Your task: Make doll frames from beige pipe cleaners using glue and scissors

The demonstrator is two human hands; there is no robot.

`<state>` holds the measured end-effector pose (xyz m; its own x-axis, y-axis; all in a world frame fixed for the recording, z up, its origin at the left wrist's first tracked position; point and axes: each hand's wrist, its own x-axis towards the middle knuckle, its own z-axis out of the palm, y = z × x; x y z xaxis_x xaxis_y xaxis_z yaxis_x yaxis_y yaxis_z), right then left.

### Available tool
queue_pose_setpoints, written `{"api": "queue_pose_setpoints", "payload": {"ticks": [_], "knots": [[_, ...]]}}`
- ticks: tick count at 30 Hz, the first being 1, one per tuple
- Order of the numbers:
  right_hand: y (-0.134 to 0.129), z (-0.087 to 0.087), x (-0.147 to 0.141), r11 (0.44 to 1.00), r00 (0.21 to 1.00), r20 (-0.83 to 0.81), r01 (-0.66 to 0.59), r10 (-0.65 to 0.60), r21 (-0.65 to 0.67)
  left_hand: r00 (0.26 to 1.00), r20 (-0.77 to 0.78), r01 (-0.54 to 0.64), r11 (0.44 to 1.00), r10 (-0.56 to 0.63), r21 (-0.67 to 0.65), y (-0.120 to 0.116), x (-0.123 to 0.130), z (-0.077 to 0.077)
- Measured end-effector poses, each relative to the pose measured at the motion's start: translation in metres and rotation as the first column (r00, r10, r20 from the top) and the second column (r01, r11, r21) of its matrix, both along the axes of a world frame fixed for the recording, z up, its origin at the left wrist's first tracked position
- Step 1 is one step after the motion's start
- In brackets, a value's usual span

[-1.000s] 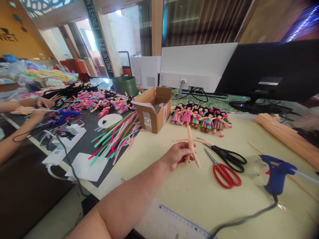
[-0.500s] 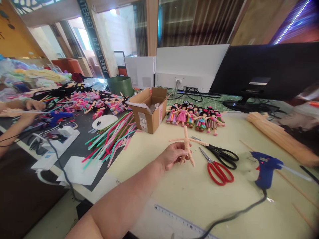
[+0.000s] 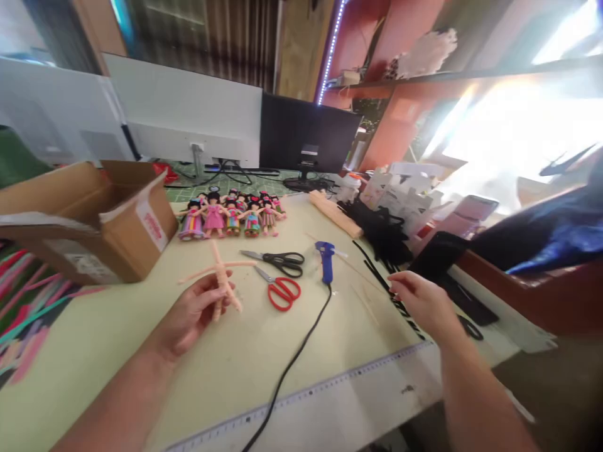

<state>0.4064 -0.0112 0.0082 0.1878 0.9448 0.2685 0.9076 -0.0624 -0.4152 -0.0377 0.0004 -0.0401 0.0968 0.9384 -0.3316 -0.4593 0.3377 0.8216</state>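
Note:
My left hand is closed round a doll frame of fuzzy peach pipe cleaner. The frame has an upright neck, two arms stretched sideways and two short legs below. At the right, my right hand has its fingers pinched together at thin black pipe cleaner strips; whether one is between the fingertips I cannot make out. To the right of the doll frame lie black-handled scissors and red-handled scissors. A blue glue gun rests between my two hands, farther back.
Several finished dolls stand behind the doll frame. An open cardboard box is at the left, with coloured pipe cleaners beside it. Peach pipe cleaners and a black bundle lie back right. The glue gun's cord crosses the ruler.
The view has swung to the right. My right hand has come into view at the black strips. The left hand still holds the doll frame; the other person's hands have left the view.

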Motion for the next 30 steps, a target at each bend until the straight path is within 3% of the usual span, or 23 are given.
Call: {"api": "queue_pose_setpoints", "payload": {"ticks": [3,8,16,18,20,23,27,30], "knots": [[0.007,-0.019,-0.001,0.973,0.996,0.058,0.072,-0.061,-0.220,1.000,-0.023,-0.002,1.000,0.001,-0.027,-0.001,0.000,0.000],[0.027,-0.042,-0.009,0.958,0.993,0.091,0.101,-0.079,-0.270,0.999,-0.033,0.009,1.000,-0.010,-0.029,-0.002,0.001,0.001],[0.034,-0.034,-0.024,0.944,0.996,0.086,0.043,-0.016,-0.328,1.000,-0.014,0.026,0.999,-0.026,0.020,0.001,0.001,0.002],[0.029,-0.030,-0.041,0.933,0.993,-0.056,-0.116,0.103,-0.340,0.999,-0.013,0.036,0.999,-0.036,0.031,0.002,0.001,-0.001],[0.022,-0.026,-0.069,0.893,0.943,-0.207,-0.318,0.262,-0.318,0.998,-0.021,0.052,0.998,-0.051,0.046,0.002,0.001,-0.004],[0.012,-0.022,-0.124,0.821,0.871,-0.221,-0.489,0.440,-0.294,0.997,-0.036,0.065,0.996,-0.063,0.062,0.002,0.002,-0.004],[0.005,-0.020,-0.182,0.741,0.774,-0.221,-0.632,0.593,-0.228,0.997,-0.049,0.060,0.995,-0.056,0.078,0.002,0.001,0.000],[0.006,-0.024,-0.187,0.731,0.747,-0.263,-0.660,0.611,-0.175,0.997,-0.045,0.059,0.995,-0.056,0.085,0.002,0.002,0.001]]}}
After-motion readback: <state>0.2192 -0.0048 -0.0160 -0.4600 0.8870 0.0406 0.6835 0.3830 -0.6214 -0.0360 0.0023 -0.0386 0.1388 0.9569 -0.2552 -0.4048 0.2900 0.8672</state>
